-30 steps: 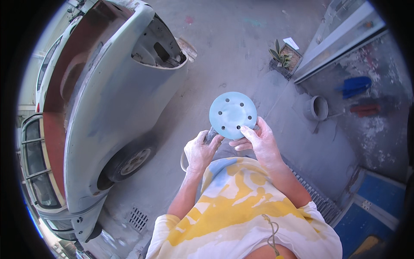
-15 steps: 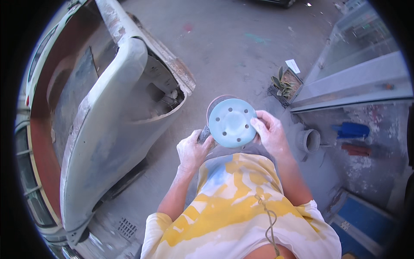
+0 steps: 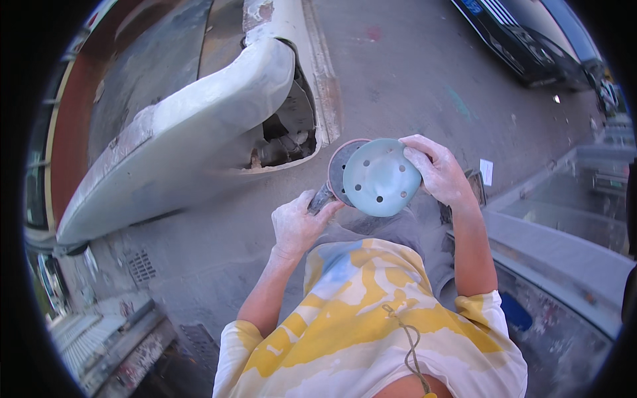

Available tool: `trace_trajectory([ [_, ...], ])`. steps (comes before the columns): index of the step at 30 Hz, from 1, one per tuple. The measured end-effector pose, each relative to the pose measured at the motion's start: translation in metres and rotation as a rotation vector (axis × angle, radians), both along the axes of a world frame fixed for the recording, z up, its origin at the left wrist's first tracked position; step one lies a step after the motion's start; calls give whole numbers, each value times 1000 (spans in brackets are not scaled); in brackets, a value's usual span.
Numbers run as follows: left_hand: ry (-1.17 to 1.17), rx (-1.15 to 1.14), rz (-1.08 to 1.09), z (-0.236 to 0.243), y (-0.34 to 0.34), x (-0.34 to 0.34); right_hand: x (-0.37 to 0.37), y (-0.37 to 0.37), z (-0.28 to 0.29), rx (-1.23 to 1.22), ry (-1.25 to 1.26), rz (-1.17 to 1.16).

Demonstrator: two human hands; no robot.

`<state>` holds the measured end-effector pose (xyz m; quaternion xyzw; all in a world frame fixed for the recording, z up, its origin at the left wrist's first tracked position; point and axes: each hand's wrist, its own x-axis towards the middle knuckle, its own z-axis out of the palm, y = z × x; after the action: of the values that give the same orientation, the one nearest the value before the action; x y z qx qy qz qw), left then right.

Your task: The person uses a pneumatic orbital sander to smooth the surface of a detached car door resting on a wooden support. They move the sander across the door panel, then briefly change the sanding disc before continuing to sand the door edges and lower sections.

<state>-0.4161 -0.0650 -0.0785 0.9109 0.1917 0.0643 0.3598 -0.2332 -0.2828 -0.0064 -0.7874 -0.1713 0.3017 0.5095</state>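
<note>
A round, light blue sanding disc (image 3: pixel 371 178) with several punched holes is pinched at its right edge by my right hand (image 3: pixel 438 169), thumb on its face. Its right side bends slightly. Behind it, partly covered, is the dark round pad of a sander (image 3: pixel 339 171) with a pinkish rim, showing at the left. My left hand (image 3: pixel 295 224) is wrapped around the sander's dark handle, thumb toward the pad. Whether the disc still touches the pad is hidden. Both hands are dusted with white powder.
A pale, sanded car body panel (image 3: pixel 192 126) with an open cavity stands at left. A black car (image 3: pixel 524 43) is at the far right, with white paper (image 3: pixel 486 172) on the ground nearer me. A floor grate (image 3: pixel 142 266) lies at lower left; a glazed frame (image 3: pixel 564 232) is at right.
The disc has shifted right relative to the sander, baring more of the pad. My right hand has moved right and up with it. My view has turned, bringing the black car further in.
</note>
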Motion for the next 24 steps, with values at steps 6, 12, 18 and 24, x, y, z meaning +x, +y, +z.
trace_trajectory([
  [6,-10,106,216,-13,-54,34,79,9,-17,11,-59,311],
  [12,21,87,362,-9,-114,74,140,-10,-24,25,-55,474],
  [18,55,66,436,1,-149,103,180,-21,-26,26,-66,564],
  [24,110,20,471,-1,-149,134,211,-17,-38,55,-116,582],
])
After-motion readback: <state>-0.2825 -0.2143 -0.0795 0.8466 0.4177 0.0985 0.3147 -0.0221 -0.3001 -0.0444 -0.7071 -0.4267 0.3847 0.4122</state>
